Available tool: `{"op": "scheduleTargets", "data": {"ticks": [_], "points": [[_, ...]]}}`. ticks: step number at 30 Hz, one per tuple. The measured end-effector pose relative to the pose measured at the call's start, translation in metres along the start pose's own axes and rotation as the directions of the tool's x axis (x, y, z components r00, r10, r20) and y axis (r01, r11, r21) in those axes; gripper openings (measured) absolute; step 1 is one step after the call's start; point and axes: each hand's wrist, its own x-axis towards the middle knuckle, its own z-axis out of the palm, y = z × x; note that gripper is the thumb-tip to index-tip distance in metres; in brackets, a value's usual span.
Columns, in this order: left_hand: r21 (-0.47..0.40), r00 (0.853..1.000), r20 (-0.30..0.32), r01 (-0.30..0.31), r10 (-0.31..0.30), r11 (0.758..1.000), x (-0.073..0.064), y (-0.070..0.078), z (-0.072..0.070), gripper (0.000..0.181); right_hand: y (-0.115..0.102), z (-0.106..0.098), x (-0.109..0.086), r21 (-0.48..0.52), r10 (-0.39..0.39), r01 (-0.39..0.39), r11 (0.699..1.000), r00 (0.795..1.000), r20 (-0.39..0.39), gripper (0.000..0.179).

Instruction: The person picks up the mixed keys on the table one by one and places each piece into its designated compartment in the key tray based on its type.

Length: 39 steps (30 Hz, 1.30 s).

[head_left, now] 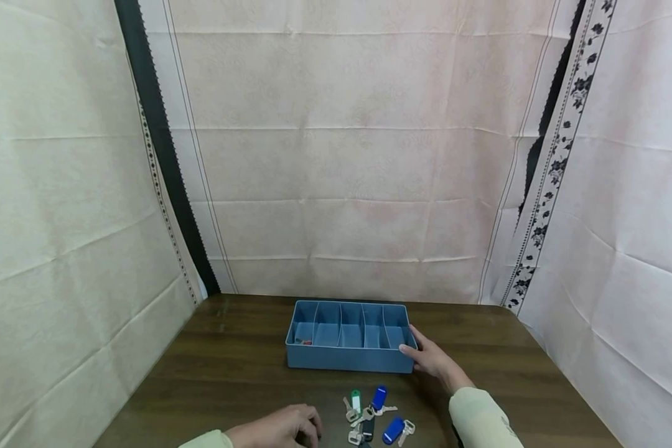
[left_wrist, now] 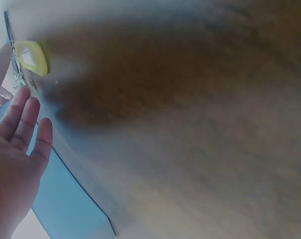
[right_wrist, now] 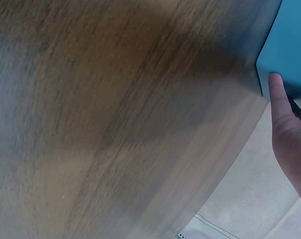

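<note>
A blue box with several compartments (head_left: 350,358) stands on the table. My right hand (head_left: 434,361) holds its right end, thumb at the front rim, the other fingers mostly hidden; one straight finger (right_wrist: 277,97) shows against the blue wall in the right wrist view. My left hand (head_left: 282,428) is low over the table, left of a cluster of keys (head_left: 364,415). In the left wrist view a yellow key tag (left_wrist: 33,59) hangs at the left fingertips, apparently pinched; the contact is partly out of view. The head view hides this tag behind the hand.
Among the keys lie a green tag (head_left: 356,400), two blue tags (head_left: 379,397) and a black tag (head_left: 368,429). Something small and reddish (head_left: 304,342) lies in the box's leftmost compartment. Light cloth (head_left: 336,155) hangs behind the wooden table (head_left: 229,367) and on both sides.
</note>
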Motion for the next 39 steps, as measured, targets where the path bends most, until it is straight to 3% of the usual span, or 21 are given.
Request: {"op": "scheduleTargets", "data": {"ticks": [2, 7, 13, 18, 28, 33, 39], "points": [[0.002, 1.0, -0.03, 0.003, -0.003, 1.0, 0.001, 0.013, -0.007, 0.016, 0.0, 0.0, -0.001, 0.0, -0.001, 0.001, 1.0, 1.0, -0.002, 0.093], [-0.001, 0.989, -0.104, 0.105, -0.105, 0.994, 0.005, 0.049, -0.024, 0.008, 0.001, 0.0, -0.002, -0.007, -0.002, 0.002, 1.0, 1.0, -0.002, 0.096], [-0.06, 0.958, -0.235, 0.157, -0.167, 0.986, 0.006, 0.06, -0.034, 0.006, 0.0, 0.0, -0.002, 0.004, 0.0, 0.0, 1.0, 1.0, 0.004, 0.094], [-0.123, 0.914, -0.331, 0.202, -0.232, 0.972, 0.01, 0.06, -0.041, 0.008, 0.0, 0.0, -0.002, 0.008, 0.004, -0.004, 1.0, 1.0, 0.005, 0.095], [-0.127, 0.813, -0.49, 0.291, -0.315, 0.948, 0.019, 0.057, -0.06, 0.01, 0.0, 0.0, -0.002, 0.011, 0.008, -0.008, 1.0, 1.0, 0.007, 0.098], [-0.149, 0.771, -0.541, 0.305, -0.335, 0.941, 0.025, 0.052, -0.068, 0.009, 0.0, 0.0, -0.002, 0.007, 0.008, -0.008, 1.0, 1.0, 0.007, 0.098], [-0.218, 0.711, -0.567, 0.358, -0.416, 0.908, 0.033, 0.048, -0.076, 0.007, 0.0, 0.0, -0.001, 0.006, 0.01, -0.01, 1.0, 1.0, 0.004, 0.1]]}}
